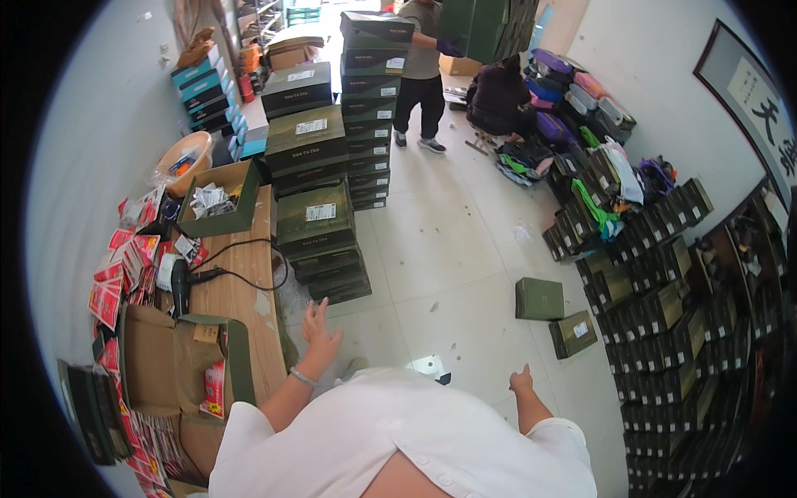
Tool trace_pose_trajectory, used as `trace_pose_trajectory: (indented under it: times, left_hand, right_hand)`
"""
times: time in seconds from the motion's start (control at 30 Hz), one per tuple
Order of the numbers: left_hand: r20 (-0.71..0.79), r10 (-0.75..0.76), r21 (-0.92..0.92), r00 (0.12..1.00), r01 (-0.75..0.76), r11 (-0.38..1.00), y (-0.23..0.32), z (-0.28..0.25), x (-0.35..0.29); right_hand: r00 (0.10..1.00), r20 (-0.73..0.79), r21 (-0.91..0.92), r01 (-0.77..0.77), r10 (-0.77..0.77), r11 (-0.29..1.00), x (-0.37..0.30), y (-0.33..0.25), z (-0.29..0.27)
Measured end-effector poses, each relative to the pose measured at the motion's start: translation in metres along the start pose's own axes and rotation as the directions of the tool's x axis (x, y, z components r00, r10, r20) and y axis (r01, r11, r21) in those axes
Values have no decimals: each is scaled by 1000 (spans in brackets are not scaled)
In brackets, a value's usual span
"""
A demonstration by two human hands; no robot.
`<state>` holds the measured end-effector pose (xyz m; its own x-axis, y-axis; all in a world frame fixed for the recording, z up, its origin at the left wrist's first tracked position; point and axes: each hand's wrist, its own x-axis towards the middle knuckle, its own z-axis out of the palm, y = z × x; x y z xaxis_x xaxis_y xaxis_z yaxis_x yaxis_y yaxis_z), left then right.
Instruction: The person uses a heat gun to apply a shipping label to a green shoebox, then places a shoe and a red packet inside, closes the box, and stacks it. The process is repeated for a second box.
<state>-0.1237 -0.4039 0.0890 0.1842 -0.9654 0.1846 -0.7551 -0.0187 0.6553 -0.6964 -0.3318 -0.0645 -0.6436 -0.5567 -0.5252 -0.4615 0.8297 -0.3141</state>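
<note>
**Inspector:** State of the hands?

**Assistant:** Left hand is raised just off the desk's right edge, fingers spread and released, holding nothing. A bracelet sits at the wrist. Right hand hangs over the floor, fingers loosely curled; it grasps nothing that can be seen.

**Inspector:** Nearest goods?

**Assistant:** A stack of dark green boxes stands on the floor touching the desk's right edge, just beyond the left hand. Two loose green boxes lie on the floor ahead of the right hand, apart from it.

**Inspector:** On the desk?

**Assistant:** An open carton at the near end, red packets along the left edge, a black cable across the middle.
</note>
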Motion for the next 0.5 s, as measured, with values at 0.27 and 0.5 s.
trace_pose_trajectory:
  times: [0.27, 0.5]
  left_hand:
    - [436, 71, 111, 897, -132, 985, -34, 12, 52]
    - [693, 387, -12, 609, -526, 850, -47, 38, 76]
  right_hand:
    - [999, 45, 50, -2, 0, 999, -121, -44, 60]
    - [937, 138, 228, -346, 321, 910, -276, 18, 161]
